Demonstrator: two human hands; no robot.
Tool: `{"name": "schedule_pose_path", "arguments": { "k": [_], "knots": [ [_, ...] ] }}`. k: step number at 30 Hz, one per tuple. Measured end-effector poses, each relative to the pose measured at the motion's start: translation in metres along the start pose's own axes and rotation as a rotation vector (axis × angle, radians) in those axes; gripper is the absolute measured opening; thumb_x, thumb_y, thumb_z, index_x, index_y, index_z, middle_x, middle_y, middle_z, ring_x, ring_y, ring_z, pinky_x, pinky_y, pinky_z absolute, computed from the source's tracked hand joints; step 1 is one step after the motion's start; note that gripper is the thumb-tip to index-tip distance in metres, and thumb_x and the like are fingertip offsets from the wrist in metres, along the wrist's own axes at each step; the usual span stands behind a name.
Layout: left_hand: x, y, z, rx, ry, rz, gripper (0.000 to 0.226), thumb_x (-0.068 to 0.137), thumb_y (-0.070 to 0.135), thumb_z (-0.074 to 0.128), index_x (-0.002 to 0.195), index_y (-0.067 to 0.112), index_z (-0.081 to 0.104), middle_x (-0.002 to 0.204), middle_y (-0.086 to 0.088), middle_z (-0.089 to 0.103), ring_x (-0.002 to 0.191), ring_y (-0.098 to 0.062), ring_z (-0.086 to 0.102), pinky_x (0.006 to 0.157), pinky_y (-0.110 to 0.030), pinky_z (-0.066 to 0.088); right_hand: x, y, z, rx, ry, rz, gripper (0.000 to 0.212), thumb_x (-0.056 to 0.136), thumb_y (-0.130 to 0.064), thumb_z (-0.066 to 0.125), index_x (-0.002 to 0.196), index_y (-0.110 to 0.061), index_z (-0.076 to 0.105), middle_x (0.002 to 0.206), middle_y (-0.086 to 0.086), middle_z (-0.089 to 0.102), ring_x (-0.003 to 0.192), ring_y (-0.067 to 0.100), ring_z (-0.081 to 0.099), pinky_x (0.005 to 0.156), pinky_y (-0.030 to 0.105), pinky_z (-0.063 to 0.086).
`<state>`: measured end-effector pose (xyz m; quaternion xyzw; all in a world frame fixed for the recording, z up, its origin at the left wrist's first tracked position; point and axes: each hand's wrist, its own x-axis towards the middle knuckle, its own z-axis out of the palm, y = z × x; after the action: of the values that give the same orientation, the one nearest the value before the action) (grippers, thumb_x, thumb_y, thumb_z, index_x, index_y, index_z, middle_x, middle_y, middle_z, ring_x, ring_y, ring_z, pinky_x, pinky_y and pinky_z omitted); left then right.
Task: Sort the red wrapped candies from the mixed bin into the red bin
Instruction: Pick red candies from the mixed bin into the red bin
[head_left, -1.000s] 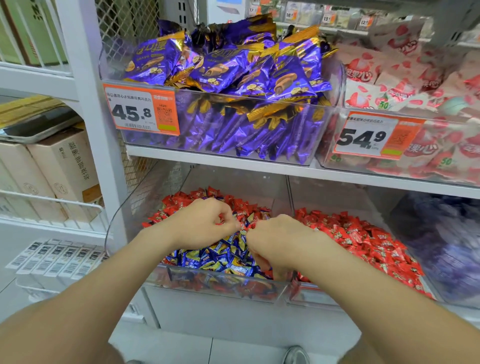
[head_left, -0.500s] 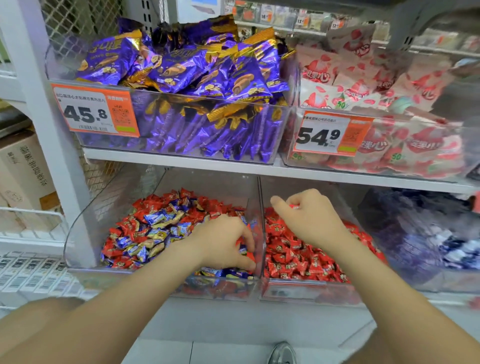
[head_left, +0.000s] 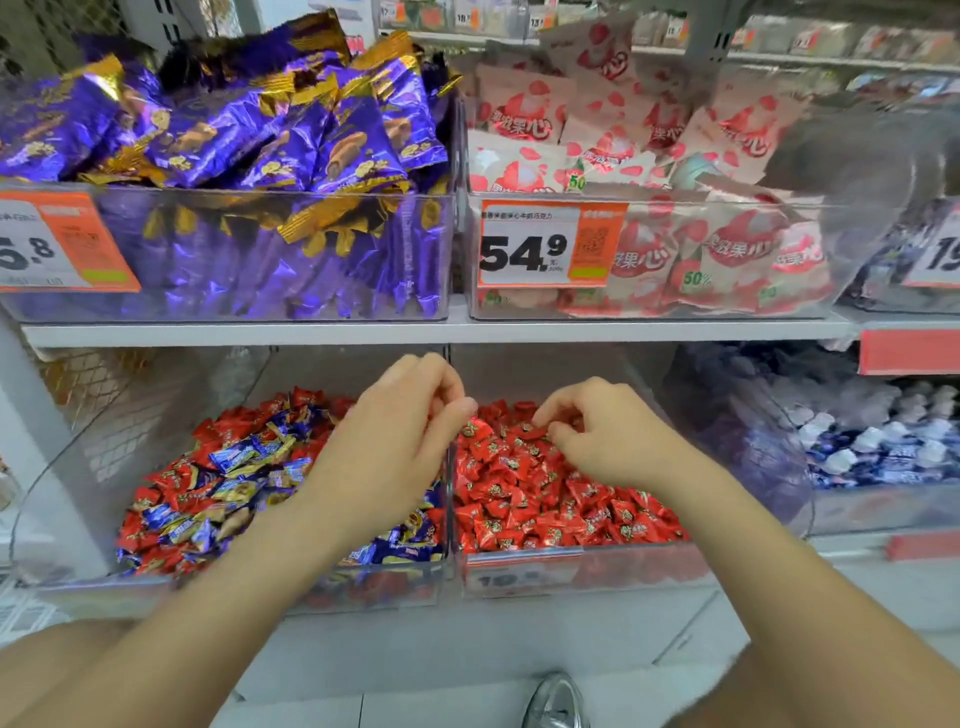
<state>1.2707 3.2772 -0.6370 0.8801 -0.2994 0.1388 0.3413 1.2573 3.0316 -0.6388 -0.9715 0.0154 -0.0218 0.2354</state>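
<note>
The clear mixed bin (head_left: 78, 525) on the lower shelf holds red and blue wrapped candies (head_left: 228, 467). To its right stands the red bin (head_left: 519, 564), filled with red wrapped candies (head_left: 545, 504). My left hand (head_left: 389, 452) hovers over the divider between the two bins with its fingers curled. A red candy (head_left: 475, 430) hangs at its fingertips just inside the red bin. My right hand (head_left: 602, 431) is low over the back of the red pile, fingers curled down among the candies. Whether it holds one is hidden.
A white shelf board (head_left: 415, 330) runs close above both hands. On it stand a bin of purple packs (head_left: 234, 156) and a bin of pink-and-white packs (head_left: 649, 156). Another clear bin of blue-and-white candies (head_left: 883, 447) is at the right. A shoe (head_left: 556, 699) shows below.
My left hand has left the mixed bin and moved right and up to the divider. My right hand has dropped lower onto the red pile. The view has shifted right and closer.
</note>
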Motion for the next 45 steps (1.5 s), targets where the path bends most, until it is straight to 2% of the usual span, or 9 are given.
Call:
{"name": "schedule_pose_path", "arguments": {
  "k": [5,9,12,15,20,29,36,40,45],
  "knots": [
    [0.025,0.038,0.054,0.202,-0.198,0.115,0.017,0.106,0.049,0.048,0.101,0.034,0.045,0.099,0.009,0.043,0.081,-0.020,0.057,0.074,-0.046,0.053,-0.003,0.016,-0.016,0.047,0.100,0.180,0.034,0.093,-0.013,0.052,0.097,-0.030,0.081,0.096,-0.001,0.078,0.086,0.018,0.071,0.079,0.028,0.055],
    [0.051,0.033,0.077,-0.004,-0.336,0.013,0.031,0.097,0.047,0.061,0.124,0.032,0.058,0.117,0.007,0.059,0.113,-0.017,0.060,0.100,-0.036,0.048,-0.007,0.026,-0.026,0.106,0.045,0.228,0.033,0.093,-0.010,0.052,0.097,-0.027,0.080,0.090,-0.003,0.075,0.073,0.011,0.064,0.062,0.022,0.046],
    [0.052,0.031,0.068,-0.163,-0.323,-0.068,0.023,0.102,0.028,0.056,0.119,0.030,0.071,0.079,0.024,0.067,0.076,0.006,0.061,0.073,-0.014,0.046,-0.007,0.013,-0.022,0.101,0.069,0.171,0.033,0.093,-0.012,0.052,0.096,-0.028,0.080,0.086,-0.002,0.075,0.070,0.012,0.065,0.062,0.023,0.047],
    [0.037,0.028,0.047,-0.217,-0.173,-0.093,0.024,0.101,0.021,0.055,0.099,0.031,0.076,0.056,0.019,0.059,0.053,-0.001,0.052,0.055,-0.017,0.036,-0.008,-0.017,-0.014,0.137,0.098,0.072,0.031,0.093,-0.011,0.051,0.089,-0.028,0.076,0.075,-0.003,0.071,0.060,0.010,0.064,0.048,0.017,0.041],
    [0.006,-0.005,0.004,-0.064,0.054,-0.244,0.013,0.091,0.021,0.055,0.086,0.027,0.065,0.079,0.008,0.066,0.077,-0.009,0.061,0.075,-0.032,0.050,-0.009,-0.085,0.010,0.234,0.160,-0.078,0.024,0.092,-0.010,0.052,0.089,-0.023,0.072,0.071,-0.009,0.066,0.069,0.007,0.063,0.056,0.012,0.042],
    [-0.033,-0.092,-0.071,0.564,-0.415,-0.938,0.059,0.098,0.043,0.051,0.144,0.010,0.035,0.149,-0.025,0.030,0.138,-0.054,0.032,0.112,-0.058,0.038,0.033,-0.163,0.090,-0.190,-0.362,-0.432,0.025,0.089,-0.030,0.071,0.114,-0.031,0.070,0.106,0.002,0.068,0.098,0.025,0.065,0.091,0.044,0.058],
    [-0.034,-0.127,-0.120,0.463,-0.873,-0.911,0.054,0.081,0.028,0.077,0.129,0.011,0.058,0.109,-0.012,0.067,0.080,-0.025,0.073,0.068,-0.034,0.063,0.058,-0.208,0.143,-0.143,-0.499,-0.730,0.068,0.069,-0.057,0.084,0.127,-0.028,0.065,0.108,-0.003,0.068,0.097,0.020,0.061,0.086,0.042,0.055],
    [-0.038,-0.162,-0.123,0.315,-0.932,-0.975,0.104,0.071,-0.004,0.084,0.153,0.016,0.023,0.125,-0.023,0.062,0.088,-0.039,0.078,0.085,-0.055,0.063,0.072,-0.217,0.174,-0.408,-0.541,-0.665,0.107,0.067,-0.066,0.084,0.156,-0.032,0.035,0.125,0.006,0.049,0.115,0.035,0.048,0.101,0.055,0.051],
    [-0.038,-0.176,-0.110,0.292,-0.943,-0.948,0.128,0.073,-0.003,0.084,0.160,0.025,-0.006,0.103,-0.016,0.078,0.076,-0.023,0.080,0.077,-0.042,0.066,0.079,-0.226,0.186,-0.449,-0.507,-0.521,0.126,0.056,-0.068,0.092,0.153,-0.034,0.020,0.143,0.013,0.043,0.125,0.045,0.049,0.098,0.052,0.053]
  ]
}}
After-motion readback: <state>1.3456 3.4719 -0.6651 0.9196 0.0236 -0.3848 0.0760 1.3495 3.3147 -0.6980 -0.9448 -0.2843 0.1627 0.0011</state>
